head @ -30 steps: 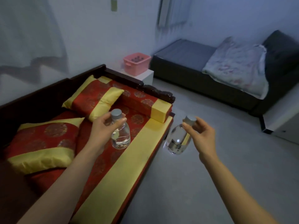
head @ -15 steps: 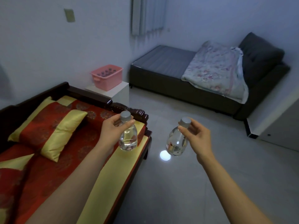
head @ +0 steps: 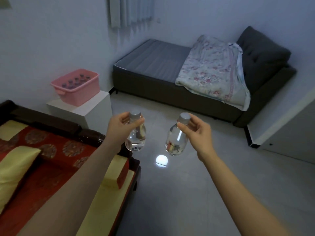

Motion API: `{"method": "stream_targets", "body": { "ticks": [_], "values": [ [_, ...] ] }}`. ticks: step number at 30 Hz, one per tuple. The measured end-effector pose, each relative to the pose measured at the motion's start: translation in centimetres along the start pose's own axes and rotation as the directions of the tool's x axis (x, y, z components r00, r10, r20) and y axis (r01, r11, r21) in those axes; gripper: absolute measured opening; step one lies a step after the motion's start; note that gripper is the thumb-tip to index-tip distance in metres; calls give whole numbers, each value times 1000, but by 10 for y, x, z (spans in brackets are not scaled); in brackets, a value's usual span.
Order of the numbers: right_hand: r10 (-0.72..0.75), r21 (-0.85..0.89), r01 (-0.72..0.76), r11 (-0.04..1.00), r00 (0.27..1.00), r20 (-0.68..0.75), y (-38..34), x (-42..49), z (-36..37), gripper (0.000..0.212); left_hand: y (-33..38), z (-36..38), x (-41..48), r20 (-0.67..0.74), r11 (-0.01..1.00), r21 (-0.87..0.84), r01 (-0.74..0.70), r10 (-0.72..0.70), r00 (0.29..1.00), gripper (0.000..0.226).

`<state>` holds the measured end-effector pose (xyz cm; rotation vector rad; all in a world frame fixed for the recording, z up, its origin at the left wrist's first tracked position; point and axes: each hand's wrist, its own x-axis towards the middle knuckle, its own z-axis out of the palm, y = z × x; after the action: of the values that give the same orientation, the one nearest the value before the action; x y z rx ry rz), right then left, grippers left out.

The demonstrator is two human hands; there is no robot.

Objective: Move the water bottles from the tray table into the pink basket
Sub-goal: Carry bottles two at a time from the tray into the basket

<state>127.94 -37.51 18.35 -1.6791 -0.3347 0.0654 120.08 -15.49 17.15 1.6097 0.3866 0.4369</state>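
Smooth grey floor (head: 196, 193) runs ahead to a dark sofa bed (head: 153, 79), and a red-and-gold cushioned bench (head: 51, 150) lies on my left. On a white block (head: 97, 114) by the wall stands the pink basket (head: 76, 97), moulded plastic, with several capped bottles already inside.

My left hand (head: 119, 126) pinches the left bottle (head: 137, 140) at the neck, just under its grey cap. My right hand (head: 197, 132) pinches the right bottle (head: 174, 142) the same way. Both bottles hang in the air over the floor, well apart from the basket.

They are small, clear and smooth, with rounded bodies. With water inside, I judge them weighty for their size and apt to swing or slip from fingertips. A grip round the body would be surer for lowering them in.
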Motion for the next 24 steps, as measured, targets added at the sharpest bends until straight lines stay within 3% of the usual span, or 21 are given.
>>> {"method": "stream_targets", "body": {
  "ticks": [5, 12, 21, 24],
  "values": [
    [-12, -27, 12, 1000, 1000, 3, 18, 103, -7, 35, -6, 31, 98, -33, 1000, -26, -13, 12, 999, 19],
    [-37, -55, 41, 998, 996, 82, 51, 277, -3, 35, -23, 49, 249, -221, 998, -58, 20, -33, 975, 23],
    [-41, -72, 56, 996, 979, 201, 79, 481, 50, 40, -37, 32, 418, -370, 998, -68, -3, -23, 929, 23],
    [-39, -64, 56, 996, 970, 239, 88, 545, 81, 39, -45, 16, 473, -397, 995, -96, 37, -72, 915, 37]
  ]
}}
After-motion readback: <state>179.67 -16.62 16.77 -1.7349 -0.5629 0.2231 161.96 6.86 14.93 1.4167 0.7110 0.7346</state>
